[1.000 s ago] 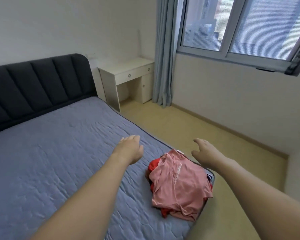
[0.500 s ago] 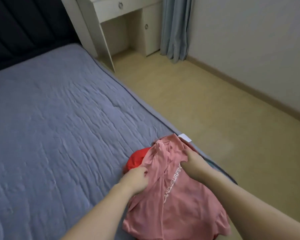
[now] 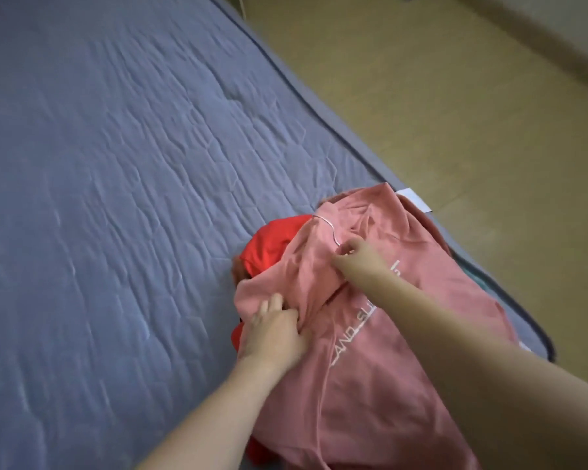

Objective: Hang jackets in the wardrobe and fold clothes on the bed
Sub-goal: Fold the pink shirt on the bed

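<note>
1. A pink shirt with white lettering lies crumpled at the right edge of the bed, over a red garment
2. The left hand grips a fold of pink cloth, fingers curled
3. The right hand pinches the thin wire hanger near the collar
4. Tan floor lies beyond

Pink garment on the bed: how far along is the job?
Done: nothing looks folded or hung. In hand: right hand pinches the wire hanger hook at the collar of the pink garment; left hand grips its bunched fabric. Left: that piece, plus the red garment crumpled beneath, on the bed.
</note>
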`<state>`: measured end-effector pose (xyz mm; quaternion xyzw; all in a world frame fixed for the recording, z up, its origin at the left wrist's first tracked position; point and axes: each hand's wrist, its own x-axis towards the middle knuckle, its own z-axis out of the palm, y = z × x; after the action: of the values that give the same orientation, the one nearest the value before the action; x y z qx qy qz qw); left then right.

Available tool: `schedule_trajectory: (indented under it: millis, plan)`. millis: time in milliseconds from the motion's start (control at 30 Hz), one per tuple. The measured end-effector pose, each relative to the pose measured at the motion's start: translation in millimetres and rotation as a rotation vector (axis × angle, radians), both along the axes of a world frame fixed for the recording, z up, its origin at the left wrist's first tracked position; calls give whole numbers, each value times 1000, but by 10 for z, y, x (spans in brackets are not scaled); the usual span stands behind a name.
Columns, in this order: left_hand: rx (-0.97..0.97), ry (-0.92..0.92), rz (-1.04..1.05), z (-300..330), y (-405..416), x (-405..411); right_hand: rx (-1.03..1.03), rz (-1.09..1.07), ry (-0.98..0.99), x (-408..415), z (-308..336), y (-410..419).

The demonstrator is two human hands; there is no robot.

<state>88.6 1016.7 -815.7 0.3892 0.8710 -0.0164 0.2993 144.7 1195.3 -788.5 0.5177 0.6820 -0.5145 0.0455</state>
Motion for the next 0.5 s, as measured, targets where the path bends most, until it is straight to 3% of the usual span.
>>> schedule_trajectory:
  millis: [133,300,367,433,500]
  plan:
    - [-45,-340,51,270,-316,-14,-17,-33,17,143,87,-206]
    - [81,-403,336,588,-646,-143,-16,38,-14,399,327,-427]
    - [127,-440,438,698,-757,-182,114,130,-36,434,391,-516]
    - [161,-435,491,807,-904,-227,183,167,10,408,513,-617]
    - [220,-424,556,947,-1085,-280,108,198,87,310,686,-748]
